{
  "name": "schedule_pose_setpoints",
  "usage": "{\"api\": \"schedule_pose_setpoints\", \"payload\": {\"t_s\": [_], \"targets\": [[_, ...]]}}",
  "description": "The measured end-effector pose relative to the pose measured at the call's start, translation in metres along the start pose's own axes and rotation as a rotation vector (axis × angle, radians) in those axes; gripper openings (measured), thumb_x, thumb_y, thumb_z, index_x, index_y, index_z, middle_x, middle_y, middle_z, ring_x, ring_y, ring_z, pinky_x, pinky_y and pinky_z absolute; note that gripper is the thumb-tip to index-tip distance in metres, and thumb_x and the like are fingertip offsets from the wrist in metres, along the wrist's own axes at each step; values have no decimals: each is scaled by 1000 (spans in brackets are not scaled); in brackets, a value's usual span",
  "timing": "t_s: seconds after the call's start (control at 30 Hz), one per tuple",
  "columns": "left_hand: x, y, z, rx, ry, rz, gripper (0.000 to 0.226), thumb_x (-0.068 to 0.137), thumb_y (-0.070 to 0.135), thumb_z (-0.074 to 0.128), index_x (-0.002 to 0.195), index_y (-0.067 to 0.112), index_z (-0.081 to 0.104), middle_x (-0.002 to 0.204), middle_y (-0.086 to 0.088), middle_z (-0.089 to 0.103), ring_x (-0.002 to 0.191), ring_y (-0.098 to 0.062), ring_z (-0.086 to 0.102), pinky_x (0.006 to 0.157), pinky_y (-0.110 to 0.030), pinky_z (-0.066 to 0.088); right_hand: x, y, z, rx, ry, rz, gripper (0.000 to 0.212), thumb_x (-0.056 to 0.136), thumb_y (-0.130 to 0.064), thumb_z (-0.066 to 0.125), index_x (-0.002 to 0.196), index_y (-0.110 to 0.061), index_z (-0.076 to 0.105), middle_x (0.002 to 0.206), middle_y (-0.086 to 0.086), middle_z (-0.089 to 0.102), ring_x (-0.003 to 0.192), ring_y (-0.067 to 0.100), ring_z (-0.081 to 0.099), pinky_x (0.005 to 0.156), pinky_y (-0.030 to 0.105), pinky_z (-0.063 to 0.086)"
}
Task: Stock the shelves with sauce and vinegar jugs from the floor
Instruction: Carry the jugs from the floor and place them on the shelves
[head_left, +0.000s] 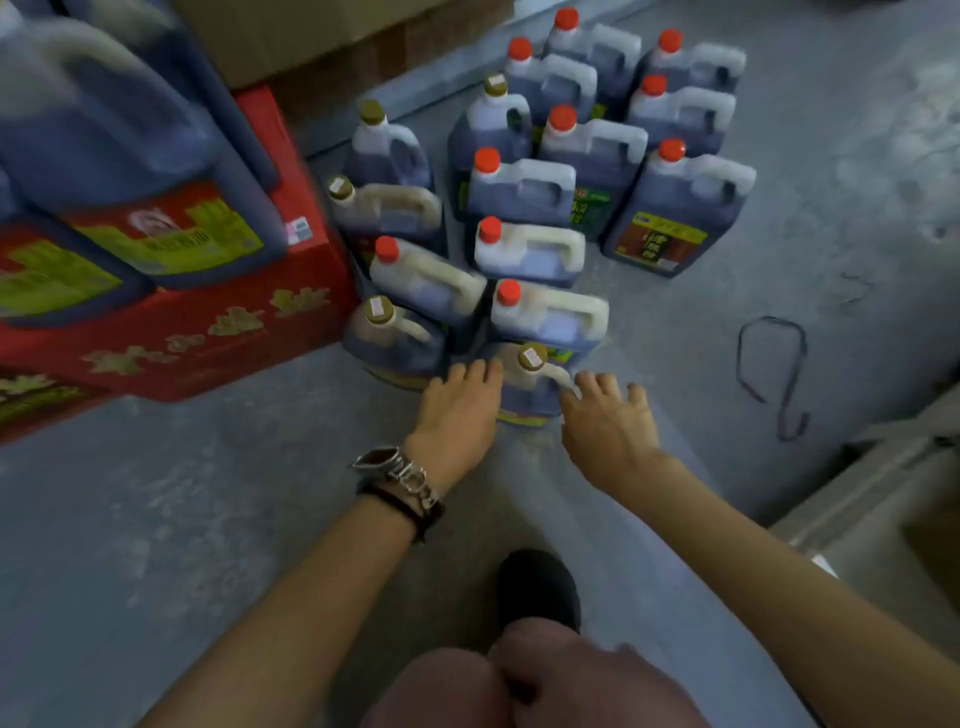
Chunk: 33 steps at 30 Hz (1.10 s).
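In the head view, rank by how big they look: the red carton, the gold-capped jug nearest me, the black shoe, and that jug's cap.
1. red carton
2. nearest gold-capped jug and black shoe: look alike, and the shoe is closer, so unranked
3. jug's cap

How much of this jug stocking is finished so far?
Possibly done: blurry dark jugs sit atop a red cardboard box at left. In hand: left hand and right hand flank the nearest gold-capped dark plastic jug, neither gripping yet. Left: over a dozen red-capped and gold-capped jugs standing on the grey concrete floor.

Red carton (208, 353) below cardboard boxes (291, 36)
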<state>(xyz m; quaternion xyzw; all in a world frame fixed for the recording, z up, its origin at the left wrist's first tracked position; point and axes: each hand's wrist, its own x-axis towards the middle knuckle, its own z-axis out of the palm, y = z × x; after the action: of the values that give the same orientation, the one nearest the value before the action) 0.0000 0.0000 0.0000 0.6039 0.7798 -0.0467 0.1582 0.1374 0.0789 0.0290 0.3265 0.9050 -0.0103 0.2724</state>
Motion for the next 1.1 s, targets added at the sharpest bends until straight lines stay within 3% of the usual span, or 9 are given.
{"api": "schedule_pose_setpoints", "payload": {"t_s": [0.17,0.27,0.43,0.57,0.77,0.87,1.0,1.1], "targets": [[43,-12,54,-47,51,34,70,96,18,47,151,9,6,155,-6,20,138,-24,27,103,-35,38,42,-3,48,70,-44,183,55,94,-15,47,142,-8,22,141,15,33,125,32,41,98,43,37],[59,-19,75,-165,37,43,75,92,13,54,151,9,8,157,-6,17,140,-24,25,104,-39,38,61,-1,68,125,35,214,59,97,-12,40,148,-7,11,147,18,29,123,35,47,97,45,41],[78,-29,101,-413,7,17,88,85,19,66,151,9,7,157,-8,13,140,-28,25,107,-44,33,80,-1,76,279,97,118,45,94,-2,43,136,-7,26,129,12,49,110,36,57,82,42,46],[89,-32,113,-535,28,10,95,73,24,77,147,10,20,151,-12,27,135,-31,34,106,-48,36,85,1,81,388,143,84,39,93,-2,44,129,-8,33,122,13,52,105,39,57,75,45,45],[99,-41,108,-482,33,91,92,70,19,80,143,5,26,142,-16,34,122,-40,45,97,-49,41,92,1,98,559,243,62,32,94,-5,43,125,-5,34,116,19,51,96,45,55,74,50,44],[99,-43,112,-490,43,101,93,65,25,82,141,7,30,136,-15,38,116,-41,47,93,-52,42,95,0,97,816,277,97,20,95,-10,43,112,0,41,107,25,55,93,44,54,69,43,39],[91,-47,119,-518,54,85,96,63,28,85,140,8,31,135,-14,34,116,-38,47,94,-51,43,105,2,94,1046,284,179,2,87,-3,52,86,-2,52,91,23,61,83,32,53,62,29,28],[80,-50,134,-653,9,64,97,63,24,86,140,10,28,138,-12,30,124,-33,44,99,-45,43,108,1,97,1163,300,211,18,82,-4,53,67,-11,46,66,6,52,69,21,47,56,29,24]]}}
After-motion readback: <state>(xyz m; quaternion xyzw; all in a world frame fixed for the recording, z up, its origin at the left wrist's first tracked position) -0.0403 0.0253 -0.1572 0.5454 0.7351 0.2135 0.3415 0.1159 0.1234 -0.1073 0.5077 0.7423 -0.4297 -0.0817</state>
